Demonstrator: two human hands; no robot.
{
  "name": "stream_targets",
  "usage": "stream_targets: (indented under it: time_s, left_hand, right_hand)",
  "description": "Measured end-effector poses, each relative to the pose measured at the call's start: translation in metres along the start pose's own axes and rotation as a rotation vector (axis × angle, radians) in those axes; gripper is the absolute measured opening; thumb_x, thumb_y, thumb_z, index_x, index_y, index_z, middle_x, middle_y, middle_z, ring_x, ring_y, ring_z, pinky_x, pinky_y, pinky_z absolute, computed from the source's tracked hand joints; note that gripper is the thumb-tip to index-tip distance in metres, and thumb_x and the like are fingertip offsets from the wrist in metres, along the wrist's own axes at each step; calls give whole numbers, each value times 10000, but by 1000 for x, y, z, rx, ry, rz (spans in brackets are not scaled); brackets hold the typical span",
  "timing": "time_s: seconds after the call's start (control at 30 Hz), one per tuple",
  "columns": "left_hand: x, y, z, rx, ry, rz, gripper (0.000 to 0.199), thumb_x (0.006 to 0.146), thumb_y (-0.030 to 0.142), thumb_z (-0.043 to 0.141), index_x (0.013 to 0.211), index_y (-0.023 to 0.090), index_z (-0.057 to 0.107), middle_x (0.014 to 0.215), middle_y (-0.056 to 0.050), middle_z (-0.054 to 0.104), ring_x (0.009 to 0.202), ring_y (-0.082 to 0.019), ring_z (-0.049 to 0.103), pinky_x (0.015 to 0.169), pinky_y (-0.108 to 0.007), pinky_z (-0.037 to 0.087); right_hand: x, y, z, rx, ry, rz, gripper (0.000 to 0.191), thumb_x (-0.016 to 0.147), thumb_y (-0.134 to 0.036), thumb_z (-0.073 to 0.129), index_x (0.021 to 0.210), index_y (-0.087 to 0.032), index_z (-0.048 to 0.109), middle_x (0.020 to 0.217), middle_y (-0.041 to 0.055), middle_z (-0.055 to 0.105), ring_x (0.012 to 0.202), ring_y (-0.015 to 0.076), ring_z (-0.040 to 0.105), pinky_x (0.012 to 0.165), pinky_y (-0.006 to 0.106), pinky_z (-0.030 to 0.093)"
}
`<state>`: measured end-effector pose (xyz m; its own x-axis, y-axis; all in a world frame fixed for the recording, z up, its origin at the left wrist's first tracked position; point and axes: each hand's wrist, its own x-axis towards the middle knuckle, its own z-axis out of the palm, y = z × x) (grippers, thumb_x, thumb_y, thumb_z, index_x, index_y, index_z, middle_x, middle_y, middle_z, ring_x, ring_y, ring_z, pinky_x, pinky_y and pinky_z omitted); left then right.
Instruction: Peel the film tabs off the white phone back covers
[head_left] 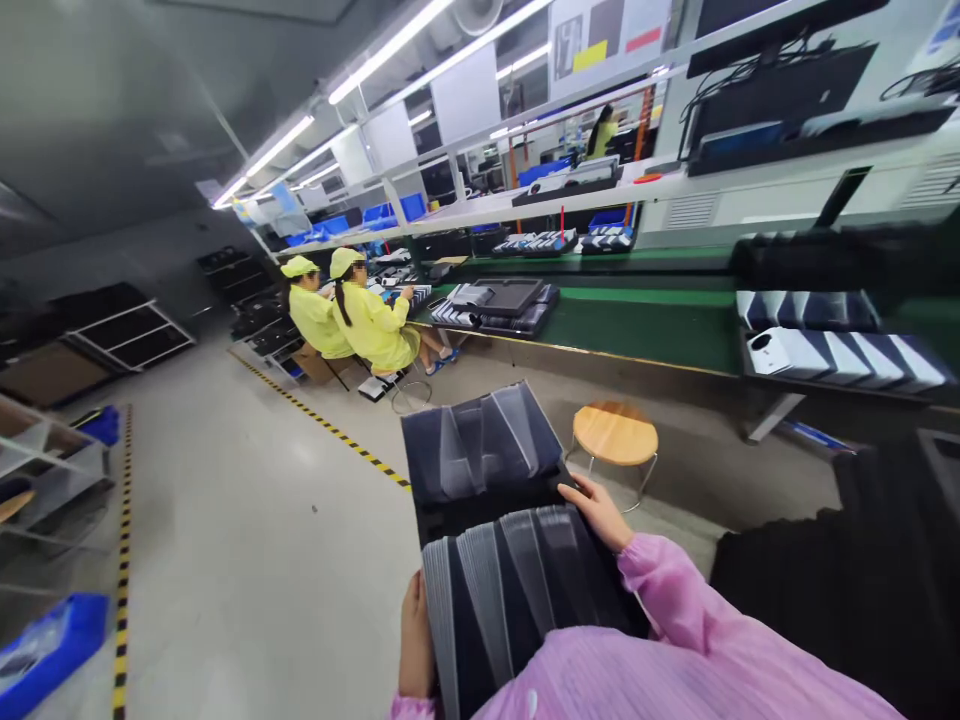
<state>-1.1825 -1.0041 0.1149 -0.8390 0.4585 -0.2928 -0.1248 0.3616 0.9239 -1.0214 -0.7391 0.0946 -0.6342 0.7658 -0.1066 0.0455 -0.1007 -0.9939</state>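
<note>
Between my two hands is a black tray (465, 517), carried in front of my body above the floor. Two groups of flat, dark navy and grey sheet-like pieces lie in it: a far stack (484, 445) and a near, thicker stack (517, 575) with layered edges. What kind of pieces they are I cannot make out. My left hand (416, 635) is closed on the tray's left side, its fingers partly hidden beneath. My right hand (598, 510) grips the right side near the gap between the stacks. My pink sleeve and front cover the near end.
A round wooden stool (615, 432) stands just ahead to the right, beside a long green workbench (645, 325) with filled trays (847, 360). Two seated people in yellow (375, 320) work farther along. Black stacked trays (810, 580) stand at right; a blue bin (56, 650) at left.
</note>
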Motion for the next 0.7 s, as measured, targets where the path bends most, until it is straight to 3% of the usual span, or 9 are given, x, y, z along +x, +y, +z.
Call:
stream_targets:
  time_s: [0.17,0.33,0.5,0.7]
  left_hand:
    - [130,45,25,-67,-277,93,586,652,644,433,896,127,560,958,-164,648,941,-285,594,887,-375,453]
    - [229,89,73,-48,-502,170,584,721,708,429,833,152,567,858,-109,637,859,-242,581,839,-352,454]
    - [301,124,150,-7,-684,209,686,718,754,415,877,108,583,885,-122,637,898,-247,574,850,-341,437]
    - [369,184,268,37,-730,257,696,748,752,378,902,104,583,930,-127,639,903,-231,573,845,-322,432]
  right_hand:
    - [58,-20,-2,-69,337,-28,644,606,-602,698,1040,-130,636,1057,117,680,1016,289,623,913,382,494]
    - [90,-36,-10,-100,685,35,758,547,-633,687,1096,-116,612,1082,135,672,1048,316,615,949,413,487]
    - [129,-38,-40,-66,912,97,712,512,-576,695,1056,-120,628,1042,135,677,1013,301,627,905,366,510]
    - [228,-45,-122,-65,936,81,769,548,-609,672,1117,-95,602,993,114,681,967,286,631,860,362,519]
